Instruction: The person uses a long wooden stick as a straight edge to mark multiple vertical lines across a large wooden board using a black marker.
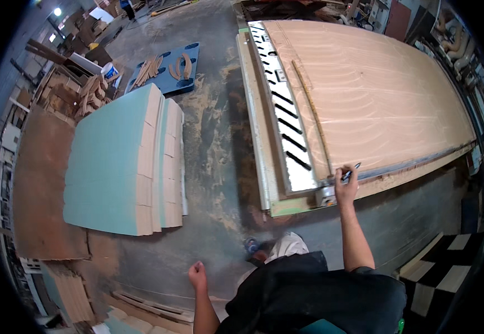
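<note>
My right hand (346, 188) is closed around a dark pen (350, 172) above the near edge of a large tan board (386, 94). Beneath and beside that hand, a small silvery boxy thing (325, 196) sits at the board's corner. From there a long, thin yellowish strip (312, 106), like a tape measure's blade, stretches away over the board. Along the board's left side runs a pale metal strip with dark slanted slots (289, 125). Low over the floor, my left hand (197, 274) hangs with its fingers curled in and nothing visible in them.
Left of the worktable, stacked panels with a light green face (108, 161) stand near a brown sheet (47, 183). Farther back, a blue pallet (178, 75) carries curved wooden pieces (182, 65). A black-and-tan stack (448, 267) is at the lower right.
</note>
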Tool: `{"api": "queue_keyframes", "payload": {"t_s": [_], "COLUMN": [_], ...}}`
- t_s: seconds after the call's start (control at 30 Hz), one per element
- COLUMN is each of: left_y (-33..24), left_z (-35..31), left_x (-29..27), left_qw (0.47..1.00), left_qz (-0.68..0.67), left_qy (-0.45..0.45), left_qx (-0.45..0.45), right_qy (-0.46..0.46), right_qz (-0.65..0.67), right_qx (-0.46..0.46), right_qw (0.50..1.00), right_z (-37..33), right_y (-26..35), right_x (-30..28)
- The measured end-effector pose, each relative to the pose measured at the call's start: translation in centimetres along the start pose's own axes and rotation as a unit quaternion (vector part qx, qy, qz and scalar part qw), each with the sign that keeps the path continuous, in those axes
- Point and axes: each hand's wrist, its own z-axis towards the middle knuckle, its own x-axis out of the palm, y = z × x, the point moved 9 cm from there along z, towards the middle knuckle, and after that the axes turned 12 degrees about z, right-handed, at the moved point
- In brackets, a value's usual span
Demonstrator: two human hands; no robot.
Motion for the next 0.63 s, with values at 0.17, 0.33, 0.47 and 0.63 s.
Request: {"api": "queue_keyframes", "payload": {"t_s": [0.17, 0.33, 0.47, 0.63], "left_y": [-11.8, -24.3, -30.5, -31.7], "left_z": [12.5, 21.5, 28.0, 36.5], "left_x": [-6.2, -1.4, 1.8, 2.7], "left_qw": [0.992, 0.979, 0.958, 0.923], "left_qz": [0.082, 0.107, 0.177, 0.291], "left_qy": [-0.031, 0.084, 0.142, 0.219], "left_qx": [0.089, 0.155, 0.177, 0.124], "right_qy": [-0.059, -0.090, -0.095, -0.078], "right_qz": [0.024, 0.089, 0.200, 0.095], "right_qx": [-0.033, 0.036, 0.140, 0.170], "right_qw": [0.997, 0.991, 0.965, 0.978], "right_z": [0.5, -0.6, -1.1, 6.5], "right_y": [3.6, 3.4, 0.2, -1.4], "right_x": [5.7, 13.2, 21.9, 30.3]}}
